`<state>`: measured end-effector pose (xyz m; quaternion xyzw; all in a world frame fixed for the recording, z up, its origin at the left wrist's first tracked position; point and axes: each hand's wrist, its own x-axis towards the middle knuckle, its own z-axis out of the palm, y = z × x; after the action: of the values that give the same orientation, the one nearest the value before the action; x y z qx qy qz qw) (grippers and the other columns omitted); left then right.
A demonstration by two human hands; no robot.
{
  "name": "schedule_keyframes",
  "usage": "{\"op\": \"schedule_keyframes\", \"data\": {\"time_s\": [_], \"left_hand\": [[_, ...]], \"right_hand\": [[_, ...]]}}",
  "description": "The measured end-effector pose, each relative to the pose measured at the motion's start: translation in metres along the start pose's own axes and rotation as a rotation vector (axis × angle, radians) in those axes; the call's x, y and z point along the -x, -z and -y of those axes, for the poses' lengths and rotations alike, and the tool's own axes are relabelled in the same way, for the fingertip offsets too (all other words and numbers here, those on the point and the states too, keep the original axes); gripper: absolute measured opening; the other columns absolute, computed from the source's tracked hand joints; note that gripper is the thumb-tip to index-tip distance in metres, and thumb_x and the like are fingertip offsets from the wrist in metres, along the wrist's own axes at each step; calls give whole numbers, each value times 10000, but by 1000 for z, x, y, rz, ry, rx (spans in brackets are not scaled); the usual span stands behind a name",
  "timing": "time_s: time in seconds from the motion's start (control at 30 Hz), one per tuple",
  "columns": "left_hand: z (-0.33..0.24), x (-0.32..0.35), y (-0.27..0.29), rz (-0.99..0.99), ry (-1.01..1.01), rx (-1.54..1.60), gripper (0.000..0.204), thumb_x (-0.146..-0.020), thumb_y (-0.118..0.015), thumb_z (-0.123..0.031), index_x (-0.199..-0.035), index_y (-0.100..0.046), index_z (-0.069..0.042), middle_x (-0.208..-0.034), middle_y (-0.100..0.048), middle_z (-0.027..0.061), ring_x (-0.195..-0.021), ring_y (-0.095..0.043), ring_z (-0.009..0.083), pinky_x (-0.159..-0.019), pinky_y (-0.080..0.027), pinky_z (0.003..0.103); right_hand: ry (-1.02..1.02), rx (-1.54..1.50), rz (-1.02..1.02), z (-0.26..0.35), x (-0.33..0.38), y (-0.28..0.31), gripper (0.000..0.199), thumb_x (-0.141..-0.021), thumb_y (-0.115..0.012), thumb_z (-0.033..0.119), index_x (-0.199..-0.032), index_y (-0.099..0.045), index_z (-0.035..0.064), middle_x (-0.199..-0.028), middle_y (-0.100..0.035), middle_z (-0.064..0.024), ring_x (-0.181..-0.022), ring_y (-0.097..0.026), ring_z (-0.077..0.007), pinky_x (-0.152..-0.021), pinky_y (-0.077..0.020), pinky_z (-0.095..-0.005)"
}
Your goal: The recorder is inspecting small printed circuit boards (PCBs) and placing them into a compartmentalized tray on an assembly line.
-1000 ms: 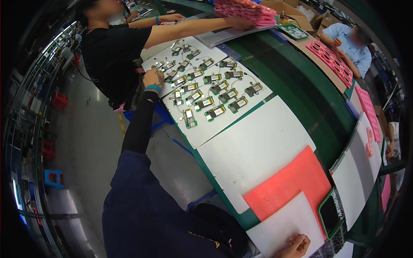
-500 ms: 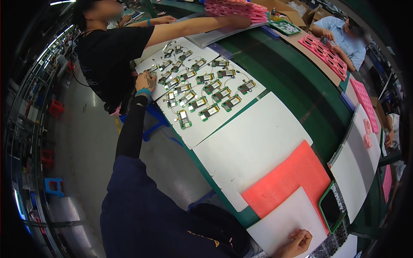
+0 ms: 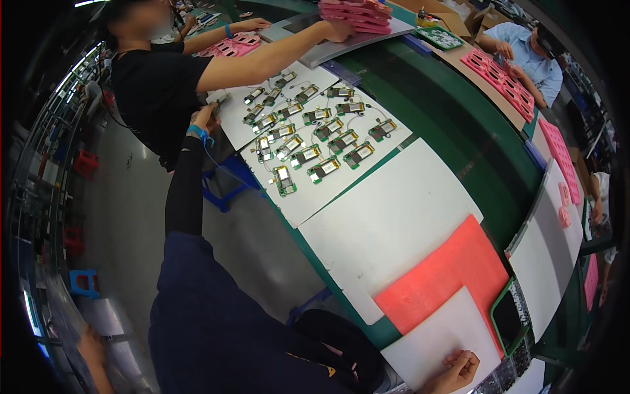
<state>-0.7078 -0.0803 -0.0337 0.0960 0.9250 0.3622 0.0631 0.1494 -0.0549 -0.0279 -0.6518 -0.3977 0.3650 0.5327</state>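
My left hand (image 3: 206,118), with a blue band at the wrist, reaches far out to the table's left edge. Its fingers close on a small circuit board (image 3: 220,101), blurred and partly hidden. Beside it, several green circuit boards (image 3: 306,156) with silvery battery packs and thin wires lie in loose rows on white sheets (image 3: 305,203). Down at the lower right, my right hand (image 3: 461,368) rests on a white board (image 3: 430,341) with its fingers curled in; nothing shows in them. This white board overlaps a coral-red sheet (image 3: 446,272).
A co-worker in black (image 3: 157,92) leans across the far end, one hand at a stack of pink trays (image 3: 357,14). Across the green belt (image 3: 446,121), another person handles a pink tray (image 3: 495,82). A green-rimmed tray (image 3: 505,322) stands right; a blue stool (image 3: 226,184) is below the table.
My left hand has pulled back from the sheet toward the left, holding a circuit board. The co-worker's arm and the pink stack have shifted left. Another person's hand has appeared at lower left.
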Motion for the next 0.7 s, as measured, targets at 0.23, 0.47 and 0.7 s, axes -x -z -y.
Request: {"op": "schedule_keyframes", "data": {"time_s": [0.23, 0.47, 0.7], "left_hand": [[-11, 4, 4, 200, -228, -235, 384, -915, -700, -362, -1127, -729, -43, -999, -723, 116, -721, -647, 217, -642, -538, 340], [-3, 7, 7, 84, -426, -514, 394, -901, -691, -304, -1187, -698, -32, -1059, -738, 161, -849, -698, 312, -781, -569, 389], [32, 30, 6, -144, -509, -462, 434, -882, -690, -292, -1216, -679, -16, -1125, -736, 202, -968, -708, 386, -863, -562, 406]], "right_hand": [[-4, 40, 6, 2, 0, -1, 112, -940, -591, 95, -840, -600, 44, -707, -605, -73, -661, -536, -162, -683, -470, -266], [-10, 52, -22, 0, -1, -1, 92, -944, -587, 80, -861, -601, 44, -715, -597, -71, -663, -537, -162, -692, -475, -268], [-24, 49, -17, 0, -1, 0, 83, -952, -594, 85, -881, -599, 43, -732, -595, -74, -685, -546, -168, -715, -481, -276]]}}
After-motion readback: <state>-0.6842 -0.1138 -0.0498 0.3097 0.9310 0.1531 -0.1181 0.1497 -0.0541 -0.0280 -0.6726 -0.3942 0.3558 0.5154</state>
